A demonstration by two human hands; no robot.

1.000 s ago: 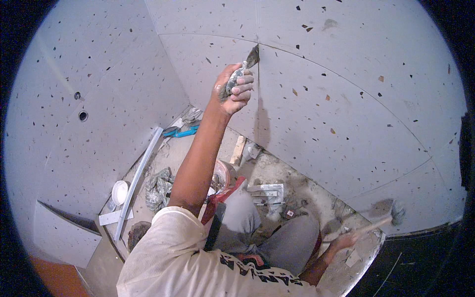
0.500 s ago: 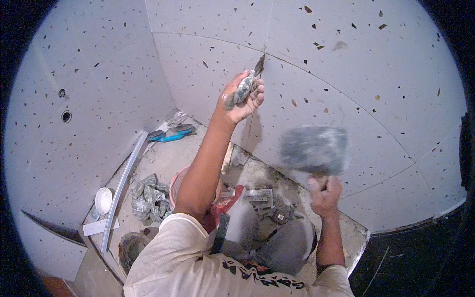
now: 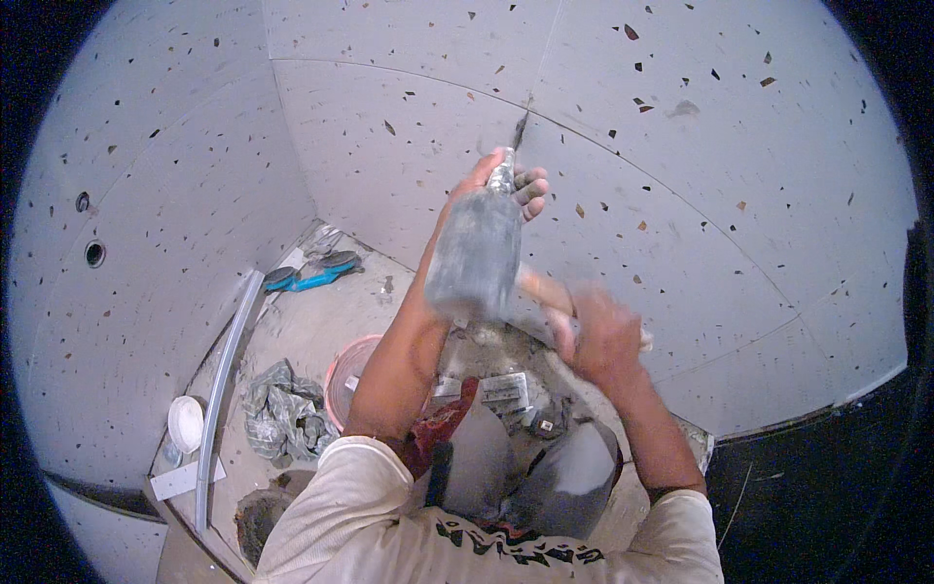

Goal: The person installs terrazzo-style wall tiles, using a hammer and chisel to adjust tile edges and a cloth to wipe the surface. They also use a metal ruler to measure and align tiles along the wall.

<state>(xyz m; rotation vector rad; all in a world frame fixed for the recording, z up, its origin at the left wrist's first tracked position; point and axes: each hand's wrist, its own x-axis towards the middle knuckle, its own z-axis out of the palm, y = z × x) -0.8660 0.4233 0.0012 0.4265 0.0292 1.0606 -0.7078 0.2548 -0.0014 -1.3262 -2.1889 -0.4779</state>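
My left hand (image 3: 532, 191) is closed around the grimy handle of a trowel-like tool (image 3: 502, 173). The tool's dark, narrow blade meets the wall at a joint between speckled tiles (image 3: 623, 204). My right hand (image 3: 601, 336) grips the wooden handle of a rubber mallet (image 3: 475, 255). The mallet's grey head, blurred by motion, is at the butt end of the tool's handle and covers part of my left palm and wrist. Whether the head touches the handle I cannot tell.
On the dusty floor lie a blue double suction cup (image 3: 316, 276), a crumpled plastic bag (image 3: 284, 409) and a pink bucket (image 3: 342, 375). A long metal bar (image 3: 226, 389) leans along the left wall beside a white tub (image 3: 185, 423). A tape measure (image 3: 546, 425) is by my legs.
My right hand has swung the mallet left, from beside the wall to the end of the tool held in my left hand. The view has shifted slightly; the blade stays at the joint.
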